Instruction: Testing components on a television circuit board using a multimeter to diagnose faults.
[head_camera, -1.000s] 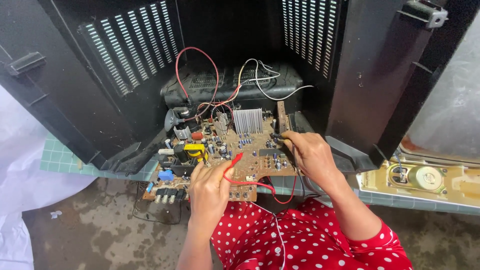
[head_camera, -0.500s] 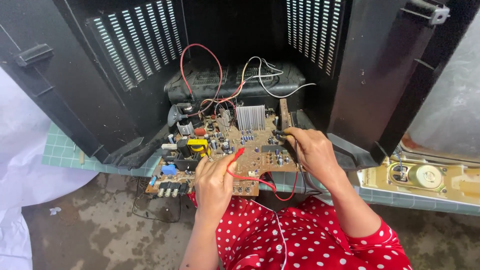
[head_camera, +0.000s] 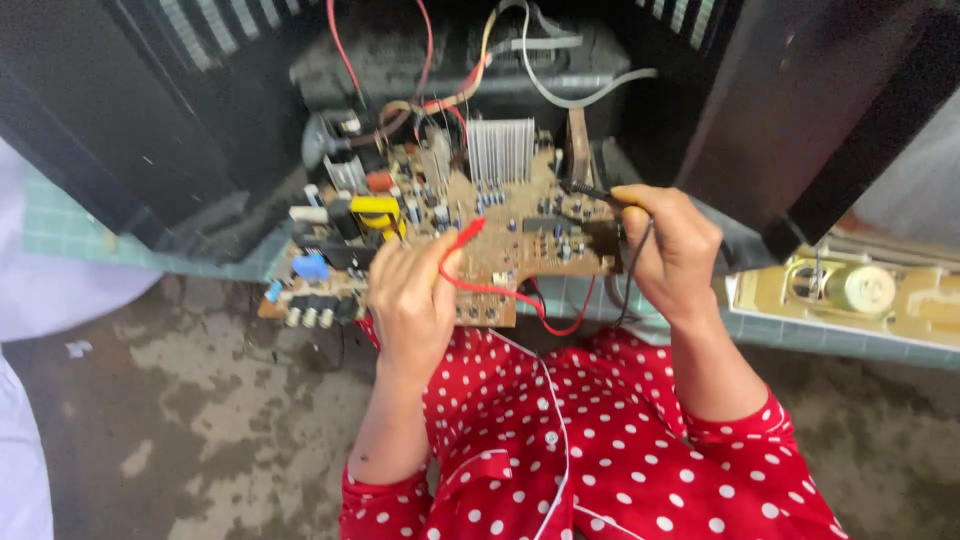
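wires (head_camera: 480, 60) crowd board (head_camera: 520, 210), housing (head_camera: 800, 120) probably hems sides

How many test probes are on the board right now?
2. The red probe is in the left hand, near the board's middle; the black probe is in the right hand, at the circuit board's right edge.

Left hand (head_camera: 412, 300) pinches red probe (head_camera: 462, 238), tip on circuit board (head_camera: 520, 230). Right hand (head_camera: 672, 250) holds black probe (head_camera: 590, 190) at board's far right edge. Finned heatsink (head_camera: 500, 150) far centre.

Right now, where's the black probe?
Head view, right of centre: the black probe is in the right hand, tip on the circuit board right edge, below the finned heatsink.
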